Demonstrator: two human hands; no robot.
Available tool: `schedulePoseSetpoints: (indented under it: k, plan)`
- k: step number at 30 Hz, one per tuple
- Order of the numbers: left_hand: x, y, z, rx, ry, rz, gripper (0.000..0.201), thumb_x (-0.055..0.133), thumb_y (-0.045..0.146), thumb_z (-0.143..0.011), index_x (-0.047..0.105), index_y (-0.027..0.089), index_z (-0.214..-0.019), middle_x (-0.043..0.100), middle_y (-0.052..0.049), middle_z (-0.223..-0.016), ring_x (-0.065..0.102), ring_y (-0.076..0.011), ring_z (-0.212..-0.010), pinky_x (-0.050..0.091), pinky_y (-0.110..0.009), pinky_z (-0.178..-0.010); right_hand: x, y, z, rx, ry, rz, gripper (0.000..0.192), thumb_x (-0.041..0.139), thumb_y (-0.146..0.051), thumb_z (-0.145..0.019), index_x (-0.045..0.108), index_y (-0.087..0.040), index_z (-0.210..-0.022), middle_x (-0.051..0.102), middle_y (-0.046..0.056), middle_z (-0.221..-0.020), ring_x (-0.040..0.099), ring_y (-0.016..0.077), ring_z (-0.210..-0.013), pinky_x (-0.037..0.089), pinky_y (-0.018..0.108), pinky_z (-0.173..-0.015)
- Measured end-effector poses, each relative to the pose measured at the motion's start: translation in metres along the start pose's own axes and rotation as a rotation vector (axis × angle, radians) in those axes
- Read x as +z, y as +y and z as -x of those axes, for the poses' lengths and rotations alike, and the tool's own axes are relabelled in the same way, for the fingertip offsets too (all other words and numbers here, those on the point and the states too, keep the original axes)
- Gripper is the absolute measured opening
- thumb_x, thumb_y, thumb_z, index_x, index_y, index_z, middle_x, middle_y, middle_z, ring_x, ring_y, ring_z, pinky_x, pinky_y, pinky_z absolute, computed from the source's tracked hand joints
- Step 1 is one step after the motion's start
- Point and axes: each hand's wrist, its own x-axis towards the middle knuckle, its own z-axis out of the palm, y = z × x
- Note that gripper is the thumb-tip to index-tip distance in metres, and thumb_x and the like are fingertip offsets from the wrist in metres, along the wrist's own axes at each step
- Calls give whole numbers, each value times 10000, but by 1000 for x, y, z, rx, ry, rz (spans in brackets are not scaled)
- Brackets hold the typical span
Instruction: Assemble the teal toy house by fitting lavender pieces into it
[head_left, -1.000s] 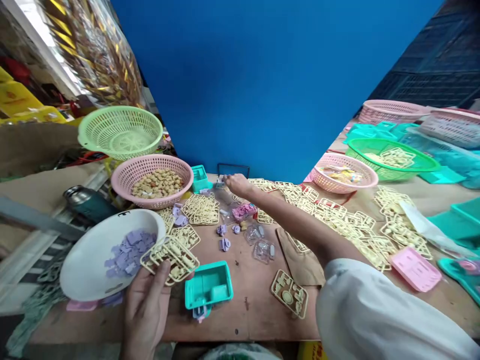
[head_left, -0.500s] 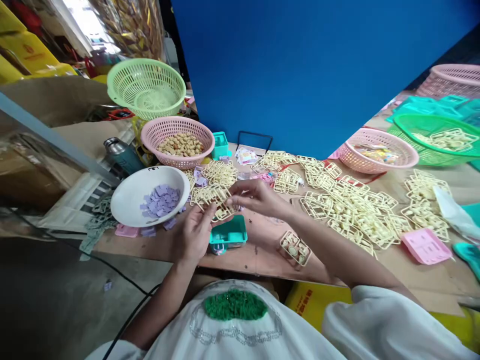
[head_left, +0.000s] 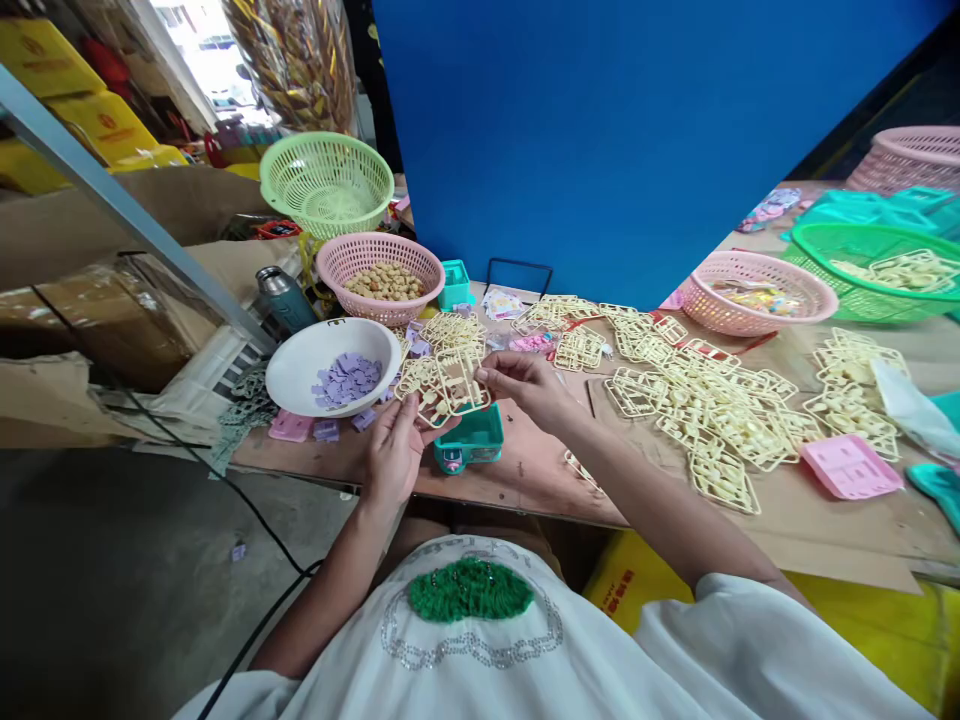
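Note:
Cream plastic parts frames (head_left: 459, 382) are held up between my two hands above the table's front left. My left hand (head_left: 394, 450) grips their lower left edge with thumb and fingers. At the right edge, the thumb and fingertips of my right hand (head_left: 525, 388) pinch a frame. Whether both hands hold the same frame, I cannot tell. Just under the frames stands a small teal plastic box (head_left: 480, 437), partly covered by them. Another loose cream frame (head_left: 583, 470) lies by my right forearm, which hides part of it.
A white bowl (head_left: 289, 370) of purple pieces and a pink basket (head_left: 330, 262) of tan pieces stand left. Piled cream frames (head_left: 720, 410) spread across the right, near a pink tray (head_left: 851, 467). A blue panel (head_left: 600, 150) rises behind.
The held frames are now spread and tilted more upright, with my right hand at their right edge. The whole view has shifted slightly.

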Motion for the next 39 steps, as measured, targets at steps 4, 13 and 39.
schedulePoseSetpoints:
  k: [4, 13, 39]
  plan:
    - [-6, 5, 5, -3, -3, -5, 414, 887, 503, -780, 737, 182, -995, 805, -94, -1182, 740, -298, -1191, 634, -570, -1024, 1, 3, 3, -9, 14, 18, 575, 824, -736, -735, 617, -199, -712, 576, -31, -644, 541, 114, -608, 506, 265, -591]
    - [-10, 10, 15, -69, -81, 2, 345, 891, 384, -761, 763, 198, -1022, 815, -82, -1182, 758, -272, -1143, 624, -534, -1038, -9, 1, 15, -21, 0, 64, 540, 796, -710, -786, 625, -198, -766, 553, -31, -685, 515, 115, -633, 476, 268, -621]
    - [14, 0, 1, -146, 23, -87, 474, 993, 450, -597, 796, 181, -934, 836, -60, -937, 802, -271, -935, 688, -499, -911, -218, 11, 105, 328, 413, 1297, 152, 743, -287, -892, 809, -151, -901, 815, 132, -994, 699, 262, -967, 529, 365, -880]
